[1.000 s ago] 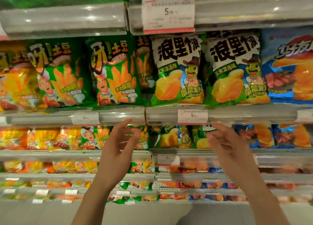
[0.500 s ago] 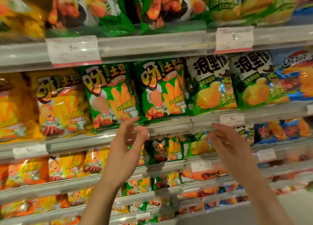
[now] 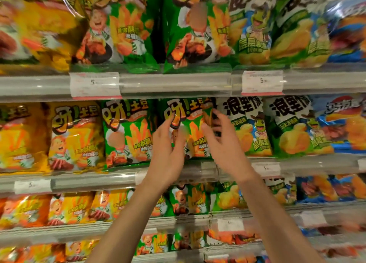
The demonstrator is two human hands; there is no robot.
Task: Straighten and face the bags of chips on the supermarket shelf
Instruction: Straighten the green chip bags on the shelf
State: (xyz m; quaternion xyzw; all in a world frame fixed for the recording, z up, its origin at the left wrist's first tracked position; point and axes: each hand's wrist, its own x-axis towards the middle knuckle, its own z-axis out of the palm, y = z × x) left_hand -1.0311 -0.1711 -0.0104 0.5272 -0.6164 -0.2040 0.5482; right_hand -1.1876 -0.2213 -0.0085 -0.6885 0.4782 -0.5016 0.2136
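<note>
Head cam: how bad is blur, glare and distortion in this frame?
Head view: motion blur smears the top-left yellow bags and the far right; glare streaks on the clear shelf rail; wide-angle bowing tilts the shelves; both hands, left hand and right hand, and the green bag stay fairly legible.

Tiered grey shelf rails [image 3: 174, 84] carry white price tags [image 3: 262, 82] under soft light

I see my left hand [image 3: 168, 144] and right hand [image 3: 221, 142] before one bag [image 3: 190, 128]; frog bags [image 3: 245, 128] stand right of it; the shelf [image 3: 178, 171] lies under.
</note>
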